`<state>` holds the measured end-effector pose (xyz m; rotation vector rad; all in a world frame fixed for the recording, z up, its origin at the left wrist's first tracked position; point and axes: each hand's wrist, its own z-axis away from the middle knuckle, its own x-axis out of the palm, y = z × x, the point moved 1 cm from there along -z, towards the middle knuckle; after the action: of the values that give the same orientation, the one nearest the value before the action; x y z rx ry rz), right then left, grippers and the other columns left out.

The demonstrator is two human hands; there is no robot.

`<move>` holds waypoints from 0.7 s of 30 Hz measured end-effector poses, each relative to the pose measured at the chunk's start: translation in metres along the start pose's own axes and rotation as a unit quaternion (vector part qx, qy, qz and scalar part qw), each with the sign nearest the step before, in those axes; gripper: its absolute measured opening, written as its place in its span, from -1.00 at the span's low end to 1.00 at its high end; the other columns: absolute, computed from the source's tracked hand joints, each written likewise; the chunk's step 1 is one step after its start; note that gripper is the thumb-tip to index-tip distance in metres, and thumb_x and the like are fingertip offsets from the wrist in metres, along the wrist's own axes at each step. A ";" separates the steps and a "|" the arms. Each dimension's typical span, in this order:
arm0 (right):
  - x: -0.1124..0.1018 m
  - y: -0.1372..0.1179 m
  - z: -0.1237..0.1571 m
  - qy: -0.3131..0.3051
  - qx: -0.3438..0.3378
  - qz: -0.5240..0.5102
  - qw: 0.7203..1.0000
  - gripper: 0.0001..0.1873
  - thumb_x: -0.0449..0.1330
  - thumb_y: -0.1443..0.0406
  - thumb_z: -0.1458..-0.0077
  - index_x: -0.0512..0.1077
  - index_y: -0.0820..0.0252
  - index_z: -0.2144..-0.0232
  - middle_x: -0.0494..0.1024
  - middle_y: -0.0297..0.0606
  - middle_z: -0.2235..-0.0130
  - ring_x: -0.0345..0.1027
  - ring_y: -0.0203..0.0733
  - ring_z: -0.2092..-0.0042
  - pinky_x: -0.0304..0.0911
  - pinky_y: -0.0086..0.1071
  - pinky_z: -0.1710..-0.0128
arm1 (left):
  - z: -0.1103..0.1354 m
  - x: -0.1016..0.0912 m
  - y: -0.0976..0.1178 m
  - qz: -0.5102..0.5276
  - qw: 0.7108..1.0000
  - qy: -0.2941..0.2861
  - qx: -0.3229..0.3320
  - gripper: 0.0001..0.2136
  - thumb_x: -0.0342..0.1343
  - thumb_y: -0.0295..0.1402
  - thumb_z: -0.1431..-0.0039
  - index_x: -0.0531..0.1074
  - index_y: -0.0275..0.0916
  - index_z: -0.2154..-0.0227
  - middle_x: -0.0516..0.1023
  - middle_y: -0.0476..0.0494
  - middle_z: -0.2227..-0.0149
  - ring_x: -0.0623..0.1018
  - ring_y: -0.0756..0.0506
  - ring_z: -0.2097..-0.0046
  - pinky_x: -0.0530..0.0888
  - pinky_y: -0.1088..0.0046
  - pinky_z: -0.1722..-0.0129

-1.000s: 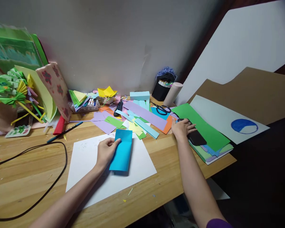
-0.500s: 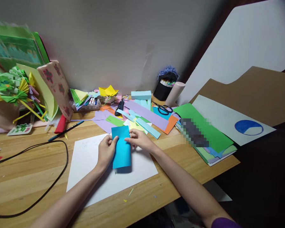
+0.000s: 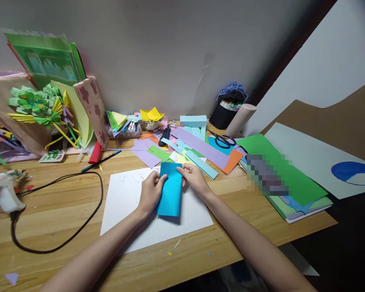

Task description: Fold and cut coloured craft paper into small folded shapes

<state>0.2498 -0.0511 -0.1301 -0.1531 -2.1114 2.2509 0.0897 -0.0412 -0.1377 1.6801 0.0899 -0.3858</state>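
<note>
Two hands work one piece of blue paper (image 3: 170, 190), which lies folded over on a white sheet (image 3: 124, 198) near the front of the wooden counter (image 3: 63, 219). The left hand (image 3: 150, 192) has its fingers closed on the paper's left edge near the top, thumb over the top face. The right hand (image 3: 193, 178) pinches the upper right corner, fingertips pressed onto the paper.

To crease this paper well, the two free edges should be lined up flush before any pressure goes on; from this view I cannot tell whether they already meet exactly. One hand would best pin the matched corners flat against the sheet while the other runs a fingertip along the fold from the middle outward, so no bulge gets trapped. Keeping the work on the flat sheet gives a firm backing.

Clutter sits close behind: loose strips of purple and pale blue paper (image 3: 200, 148), black scissors (image 3: 223, 140), a stack topped by a green sheet (image 3: 276, 170), and a glue gun (image 3: 4, 192) with its black cord (image 3: 79, 235) to the left.
</note>
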 end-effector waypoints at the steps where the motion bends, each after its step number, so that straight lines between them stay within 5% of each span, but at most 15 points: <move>1: -0.001 0.000 -0.001 -0.002 0.008 -0.008 1.000 -0.58 0.15 -0.02 0.13 0.19 0.18 0.66 0.27 -0.46 0.73 0.19 -0.36 0.70 0.10 -0.50 0.72 | 0.000 0.000 0.000 -0.002 1.000 -0.001 0.002 -0.74 0.01 -0.14 -0.03 0.22 -0.23 0.57 0.19 0.11 0.66 0.18 0.07 0.59 0.14 0.57 0.57; 8: 0.001 0.003 0.002 -0.114 0.068 -0.037 0.990 -0.63 0.24 0.06 0.20 0.29 0.24 0.54 0.36 -0.42 0.62 0.27 -0.37 0.60 0.18 -0.51 0.62 | 0.000 -0.003 0.000 -0.007 1.000 0.022 0.004 -0.75 0.00 -0.18 -0.04 0.19 -0.22 0.60 0.18 0.12 0.67 0.17 0.06 0.58 0.13 0.56 0.57; 17: 0.007 0.004 0.006 -0.137 0.077 -0.038 0.987 -0.62 0.20 0.03 0.16 0.28 0.25 0.60 0.29 -0.43 0.61 0.19 -0.39 0.57 0.18 -0.49 0.56 | -0.003 -0.005 -0.002 0.008 0.999 0.036 -0.034 -0.72 -0.02 -0.13 -0.05 0.19 -0.22 0.59 0.18 0.11 0.67 0.20 0.06 0.60 0.14 0.57 0.61; 21: 0.005 0.008 0.005 -0.087 0.037 0.003 0.995 -0.64 0.17 0.05 0.12 0.26 0.23 0.64 0.24 -0.44 0.64 0.13 -0.39 0.60 0.10 -0.50 0.61 | -0.008 -0.005 -0.005 0.052 0.996 -0.038 -0.058 -0.71 0.07 -0.11 0.03 0.33 -0.27 0.43 0.32 0.06 0.62 0.31 0.04 0.56 0.22 0.57 0.60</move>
<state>0.2443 -0.0556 -0.1376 0.0434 -2.1040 2.4240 0.0848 -0.0323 -0.1403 1.5461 -0.0306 -0.3590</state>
